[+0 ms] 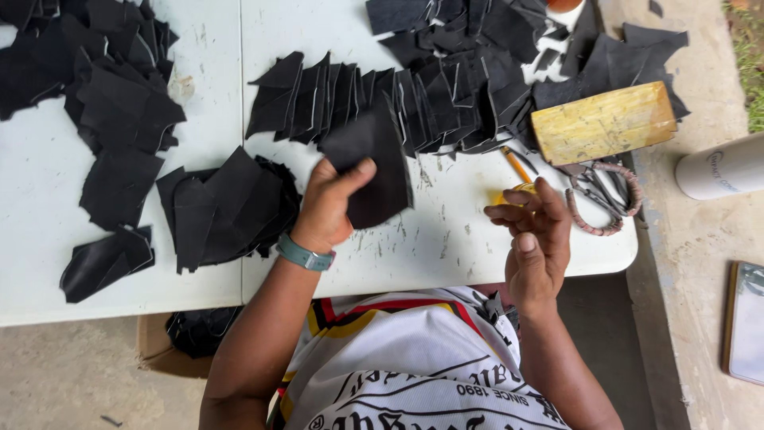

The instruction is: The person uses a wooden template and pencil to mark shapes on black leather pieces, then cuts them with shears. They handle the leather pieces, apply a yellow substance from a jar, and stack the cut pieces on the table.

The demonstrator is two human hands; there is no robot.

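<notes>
My left hand (326,209) pinches a black leather piece (374,171) by its lower left edge and holds it up over the white table (446,239). A teal wristband sits on that wrist. My right hand (533,239) hovers to the right with fingers curled and apart, holding nothing that I can see. Just behind its fingertips lies a small yellow object (517,189) next to a yellow-handled tool (516,164). A fanned row of black leather pieces (374,99) lies beyond the held piece.
More black leather piles lie at the left (119,103), in the middle (227,207) and at the back (477,40). A wooden block (602,122) and scissors (601,195) sit at the right table edge. A white bottle (720,167) and a tablet (746,322) rest on concrete.
</notes>
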